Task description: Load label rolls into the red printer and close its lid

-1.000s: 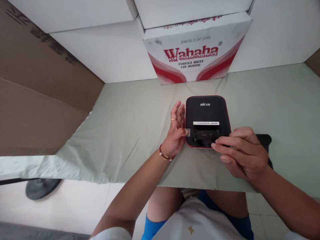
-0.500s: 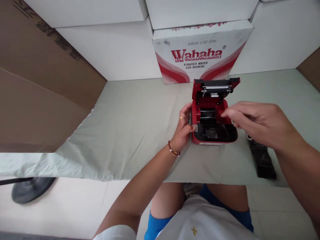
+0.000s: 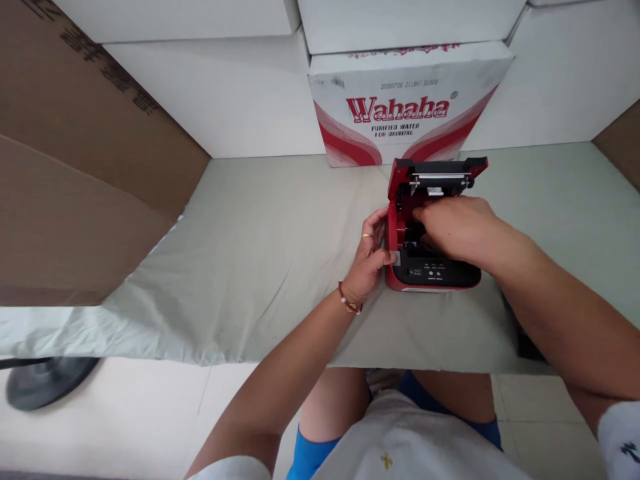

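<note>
A small red and black label printer (image 3: 437, 273) stands on the cloth-covered table with its lid (image 3: 440, 167) raised. My left hand (image 3: 373, 253) grips its left side, the thumb on the front corner and the fingers along the side wall. Into the open compartment reaches my right hand (image 3: 455, 227), back of the hand up and fingers curled. What these fingers hold, if anything, is hidden behind the hand. Part of a dark roll (image 3: 413, 231) shows inside the compartment, left of the fingers. A black film-like strip (image 3: 527, 347) lies on the table, mostly covered by my right forearm.
Behind the printer stands a white and red water carton (image 3: 400, 133), backed by stacked white boxes (image 3: 210, 100). A large brown cardboard box (image 3: 90, 167) takes up the left side. The table's front edge is close to my lap.
My right hand has moved left from beside the printer into its open compartment, covering most of the dark roll. My left hand keeps its grip on the printer's side.
</note>
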`<state>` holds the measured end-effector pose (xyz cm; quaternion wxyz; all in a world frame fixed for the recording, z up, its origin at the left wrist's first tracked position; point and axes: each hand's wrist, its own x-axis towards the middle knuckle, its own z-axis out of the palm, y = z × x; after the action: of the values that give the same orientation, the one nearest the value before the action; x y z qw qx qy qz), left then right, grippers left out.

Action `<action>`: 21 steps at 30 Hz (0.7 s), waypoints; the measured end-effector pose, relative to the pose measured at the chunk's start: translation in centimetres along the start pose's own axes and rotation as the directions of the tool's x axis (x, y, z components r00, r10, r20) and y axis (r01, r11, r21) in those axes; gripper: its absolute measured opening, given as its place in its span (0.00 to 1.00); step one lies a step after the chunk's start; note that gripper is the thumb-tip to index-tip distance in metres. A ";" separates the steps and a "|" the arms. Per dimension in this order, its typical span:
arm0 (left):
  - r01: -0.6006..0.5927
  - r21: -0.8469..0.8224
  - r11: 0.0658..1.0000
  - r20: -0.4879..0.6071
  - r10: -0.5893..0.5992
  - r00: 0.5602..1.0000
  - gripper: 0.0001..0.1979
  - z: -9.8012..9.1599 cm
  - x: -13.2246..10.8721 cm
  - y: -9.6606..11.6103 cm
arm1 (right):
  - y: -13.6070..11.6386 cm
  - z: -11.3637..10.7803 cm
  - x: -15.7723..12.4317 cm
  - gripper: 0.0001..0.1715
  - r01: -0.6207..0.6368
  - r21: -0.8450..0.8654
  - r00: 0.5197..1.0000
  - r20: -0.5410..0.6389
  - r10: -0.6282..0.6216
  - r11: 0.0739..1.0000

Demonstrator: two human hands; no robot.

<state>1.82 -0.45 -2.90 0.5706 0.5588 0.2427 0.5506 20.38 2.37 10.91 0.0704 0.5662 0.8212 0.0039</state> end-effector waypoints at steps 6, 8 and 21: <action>0.011 0.017 1.000 0.014 -0.012 1.000 0.44 -0.1 0.1 -0.1 | 1.2 0.2 -1.1 0.19 -0.007 0.073 0.999 -0.047 0.010 0.997; 0.028 0.023 0.999 0.006 -0.028 1.000 0.44 -0.1 0.1 -0.1 | 1.8 0.4 -1.7 0.18 0.008 0.147 0.996 -0.091 0.006 0.989; 0.028 -0.001 1.000 0.012 -0.028 1.000 0.46 -0.1 0.2 -0.3 | 0.9 0.6 -4.6 0.21 0.069 0.584 0.923 -0.345 0.171 0.809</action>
<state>1.83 -0.16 -3.11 0.5803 0.5583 0.2467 0.5392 22.94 -1.62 10.91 -0.2684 0.5706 0.7639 -0.1374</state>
